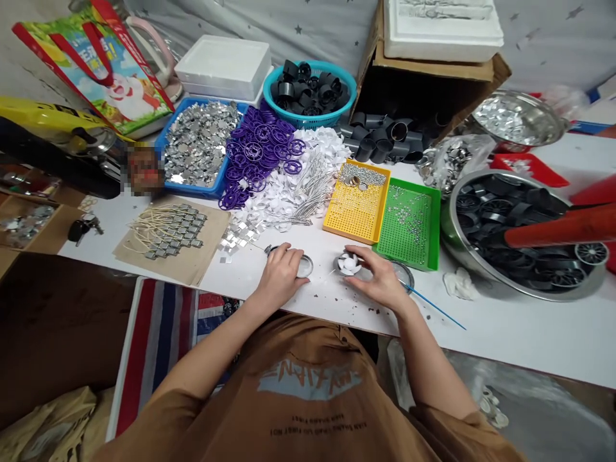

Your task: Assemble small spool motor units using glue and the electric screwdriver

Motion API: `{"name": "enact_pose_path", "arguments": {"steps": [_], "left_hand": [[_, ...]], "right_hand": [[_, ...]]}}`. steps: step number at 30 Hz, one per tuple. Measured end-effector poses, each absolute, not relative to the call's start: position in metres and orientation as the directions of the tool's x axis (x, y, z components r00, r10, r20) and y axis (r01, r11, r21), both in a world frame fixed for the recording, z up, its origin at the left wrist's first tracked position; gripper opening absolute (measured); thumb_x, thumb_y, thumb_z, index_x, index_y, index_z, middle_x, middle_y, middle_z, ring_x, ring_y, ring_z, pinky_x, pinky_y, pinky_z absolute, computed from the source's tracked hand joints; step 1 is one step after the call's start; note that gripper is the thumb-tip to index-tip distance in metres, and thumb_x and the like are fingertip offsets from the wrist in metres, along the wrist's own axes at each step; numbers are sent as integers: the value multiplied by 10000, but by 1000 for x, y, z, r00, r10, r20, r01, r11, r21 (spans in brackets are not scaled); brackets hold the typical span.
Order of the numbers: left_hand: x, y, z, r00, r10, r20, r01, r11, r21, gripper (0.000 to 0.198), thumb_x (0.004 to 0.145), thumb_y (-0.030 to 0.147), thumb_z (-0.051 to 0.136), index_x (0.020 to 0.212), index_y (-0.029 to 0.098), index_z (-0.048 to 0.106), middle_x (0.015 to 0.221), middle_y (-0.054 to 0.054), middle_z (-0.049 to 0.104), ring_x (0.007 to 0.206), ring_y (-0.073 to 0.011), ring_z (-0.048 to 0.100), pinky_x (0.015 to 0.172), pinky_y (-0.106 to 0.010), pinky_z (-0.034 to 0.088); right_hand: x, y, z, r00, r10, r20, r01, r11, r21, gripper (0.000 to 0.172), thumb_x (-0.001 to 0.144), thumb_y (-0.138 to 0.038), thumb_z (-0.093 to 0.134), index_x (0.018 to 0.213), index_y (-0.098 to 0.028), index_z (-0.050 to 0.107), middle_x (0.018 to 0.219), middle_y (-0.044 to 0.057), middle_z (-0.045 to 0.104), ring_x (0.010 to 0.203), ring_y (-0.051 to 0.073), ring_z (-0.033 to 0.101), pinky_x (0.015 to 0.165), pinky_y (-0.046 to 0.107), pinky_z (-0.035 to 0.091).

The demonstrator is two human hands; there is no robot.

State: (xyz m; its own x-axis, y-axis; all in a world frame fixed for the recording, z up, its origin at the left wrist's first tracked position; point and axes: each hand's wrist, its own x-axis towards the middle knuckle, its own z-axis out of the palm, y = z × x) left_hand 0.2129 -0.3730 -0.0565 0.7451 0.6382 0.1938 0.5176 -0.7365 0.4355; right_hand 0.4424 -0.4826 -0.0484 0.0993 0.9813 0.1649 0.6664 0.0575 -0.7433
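Two-handed work at the worktop (486, 346), near edge.
My left hand (280, 274) cups a metal dish (304, 266), grip unclear; my right fingers (360, 251), spread wide, sit just beside a dish of white pieces (349, 263).

Left hand (282, 274): cupped over a round metal cup (304, 266), touching it.
Right hand (380, 277): fingers spread, just right of a metal dish (339, 265) holding white pieces (349, 262).
Right of right hand: thin blue stick (433, 308), lying on the white tabletop (505, 340).
Far of hands: yellow perforated tray (357, 212); green perforated tray (409, 240), carrying small silver beads (409, 218).
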Motion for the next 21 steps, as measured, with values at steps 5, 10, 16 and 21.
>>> {"name": "enact_pose_path", "arguments": {"steps": [5, 10, 16, 21], "left_hand": [[218, -377, -48, 725, 628, 284, 332, -679, 655, 538, 748, 195, 734, 1232, 218, 500, 1171, -104, 607, 1126, -281, 564, 962, -451, 477], [224, -387, -42, 675, 683, 278, 282, -588, 758, 563, 715, 158, 741, 1216, 215, 490, 1161, -88, 594, 1099, -242, 580, 933, -387, 497], [223, -394, -44, 671, 695, 257, 275, -555, 785, 511, 718, 168, 730, 1168, 208, 491, 1104, -81, 594, 1040, -235, 594, 882, -372, 506], [224, -399, -44, 669, 684, 289, 254, -576, 777, 503, 721, 198, 752, 1152, 210, 493, 1085, -77, 593, 1028, -233, 588, 883, -370, 500]], "right_hand": [[447, -505, 5, 177, 920, 350, 752, 103, -651, 468, 790, -300, 701, 1232, -224, 564, 1179, 108, 645, 1086, 253, 621, 766, 355, 596], [439, -503, 30, 30, 880, 475, 841, 235, -488, 512, 829, -251, 660, 1315, -233, 500, 1189, 112, 651, 1125, 291, 597, 961, 476, 501], [428, -488, 31, -88, 894, 439, 832, 308, -461, 526, 875, -256, 580, 1381, -233, 436, 1251, 108, 618, 1152, 313, 551, 969, 522, 472], [417, -478, 32, -145, 913, 381, 830, 322, -456, 527, 862, -198, 575, 1370, -217, 438, 1255, 121, 600, 1138, 320, 522, 964, 529, 477]]}}
